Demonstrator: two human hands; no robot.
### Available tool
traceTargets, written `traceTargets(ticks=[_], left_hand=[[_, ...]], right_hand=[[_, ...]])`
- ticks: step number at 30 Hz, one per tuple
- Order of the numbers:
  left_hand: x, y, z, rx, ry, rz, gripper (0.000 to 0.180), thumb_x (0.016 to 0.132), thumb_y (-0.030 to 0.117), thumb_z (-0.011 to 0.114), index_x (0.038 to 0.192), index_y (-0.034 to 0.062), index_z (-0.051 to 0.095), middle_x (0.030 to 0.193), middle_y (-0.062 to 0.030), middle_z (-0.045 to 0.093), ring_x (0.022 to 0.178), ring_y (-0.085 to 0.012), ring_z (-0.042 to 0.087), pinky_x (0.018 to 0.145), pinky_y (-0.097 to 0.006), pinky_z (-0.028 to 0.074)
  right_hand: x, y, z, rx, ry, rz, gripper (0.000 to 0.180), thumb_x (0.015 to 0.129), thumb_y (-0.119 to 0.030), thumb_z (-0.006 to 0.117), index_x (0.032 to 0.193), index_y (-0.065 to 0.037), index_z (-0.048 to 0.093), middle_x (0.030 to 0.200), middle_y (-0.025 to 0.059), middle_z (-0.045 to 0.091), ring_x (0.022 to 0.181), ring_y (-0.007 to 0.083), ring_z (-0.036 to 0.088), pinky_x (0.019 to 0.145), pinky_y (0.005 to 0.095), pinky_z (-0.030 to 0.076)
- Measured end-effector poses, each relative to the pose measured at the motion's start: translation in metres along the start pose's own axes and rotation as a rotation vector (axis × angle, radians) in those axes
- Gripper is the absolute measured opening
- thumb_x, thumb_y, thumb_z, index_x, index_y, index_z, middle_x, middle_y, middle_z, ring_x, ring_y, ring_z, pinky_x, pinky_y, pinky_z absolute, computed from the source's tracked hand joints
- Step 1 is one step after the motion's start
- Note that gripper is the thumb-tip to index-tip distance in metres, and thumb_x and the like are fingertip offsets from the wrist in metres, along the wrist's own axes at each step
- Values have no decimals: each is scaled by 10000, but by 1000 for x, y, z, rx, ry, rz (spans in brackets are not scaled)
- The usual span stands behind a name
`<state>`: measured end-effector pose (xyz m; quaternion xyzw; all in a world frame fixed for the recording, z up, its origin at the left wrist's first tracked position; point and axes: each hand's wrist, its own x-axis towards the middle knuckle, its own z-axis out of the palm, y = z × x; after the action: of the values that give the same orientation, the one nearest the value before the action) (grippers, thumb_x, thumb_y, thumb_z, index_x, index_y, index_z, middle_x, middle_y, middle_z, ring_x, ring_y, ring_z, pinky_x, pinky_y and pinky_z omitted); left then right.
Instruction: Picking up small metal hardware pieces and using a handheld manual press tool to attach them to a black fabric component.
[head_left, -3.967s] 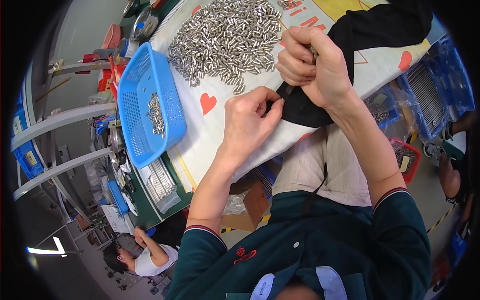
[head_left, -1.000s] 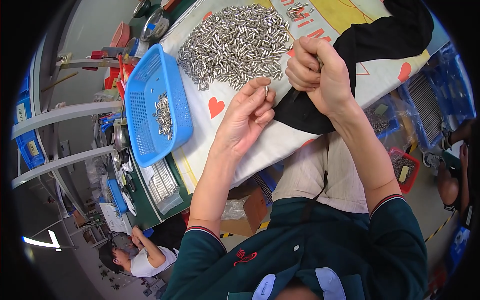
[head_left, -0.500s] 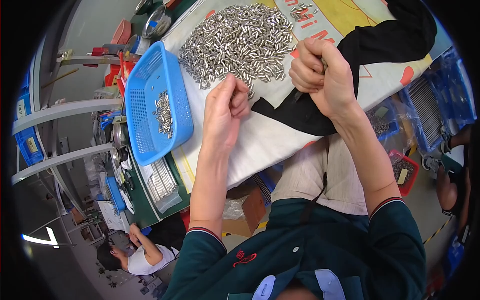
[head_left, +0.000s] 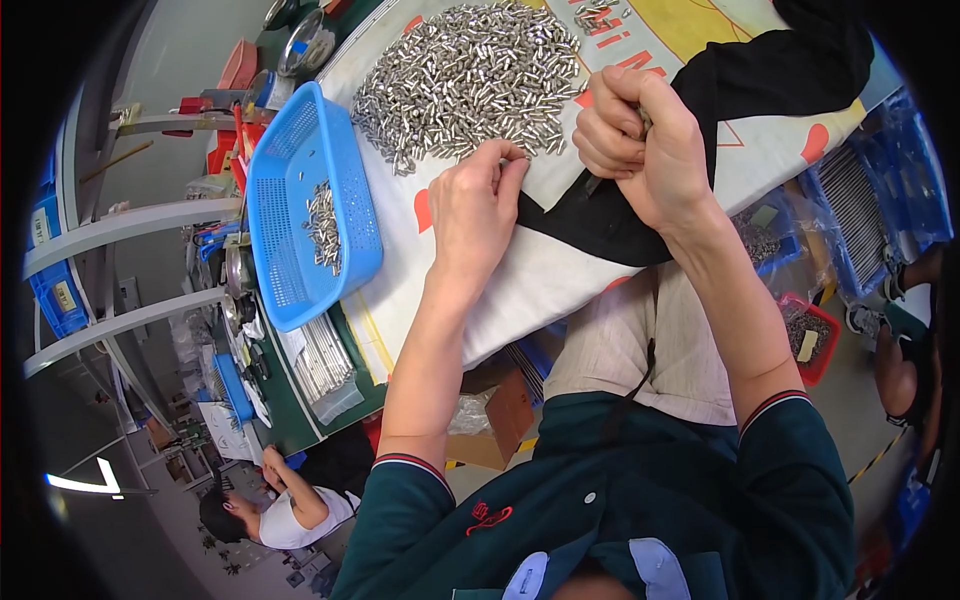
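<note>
The scene is evenly and brightly lit from overhead. Small glints are thrown off the pile of metal pins, and only soft shadows are cast beside it. Straight shelf rails left of the blue basket are bent by fisheye distortion, and a black vignette is seen at the rim. Focus is kept sharp around the pile.

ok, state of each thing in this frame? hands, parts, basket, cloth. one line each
left hand: fingers pinched at the near edge of the pile
right hand: closed in a fist around something small, raised above the black cloth
pile of metal pins: loose heap on the white sheet
blue basket: upright, mostly bare, a small cluster of pins inside
black cloth: draped across the sheet, under the right hand
white sheet: spread over the table edge
</note>
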<state>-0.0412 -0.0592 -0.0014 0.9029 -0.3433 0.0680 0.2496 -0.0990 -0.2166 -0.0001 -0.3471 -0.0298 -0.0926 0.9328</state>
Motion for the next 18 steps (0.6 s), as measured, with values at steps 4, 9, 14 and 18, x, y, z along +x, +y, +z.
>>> traceTargets(ticks=[4,9,14,18], left_hand=[[1,2,0,22,-26,8,55,735,80,612,736,43,571,499,-85,522,432,-227,515,436,-333,383],[-2,8,-2,40,-30,30,69,747,80,600,726,31,556,495,-98,532,436,-235,536,437,-329,397],[-13,27,-6,-117,-156,-12,77,753,78,598,738,13,560,503,-105,535,426,-234,533,431,-323,396],[-19,28,1,-120,-129,22,80,743,66,611,724,8,560,489,-97,520,407,-232,510,424,-315,389]], right_hand=[[0,0,-2,-25,-14,11,360,873,-215,321,531,-127,252,398,-45,212,372,54,150,354,218,153],[0,0,-1,-25,-23,8,360,872,-214,322,530,-128,253,396,-45,214,373,54,153,357,215,157],[0,1,-4,-22,-22,-17,366,875,-223,319,528,-129,254,394,-45,211,372,58,150,359,216,156],[-2,0,-5,34,-69,-38,374,879,-239,316,527,-129,254,394,-46,210,372,61,147,362,220,153]])
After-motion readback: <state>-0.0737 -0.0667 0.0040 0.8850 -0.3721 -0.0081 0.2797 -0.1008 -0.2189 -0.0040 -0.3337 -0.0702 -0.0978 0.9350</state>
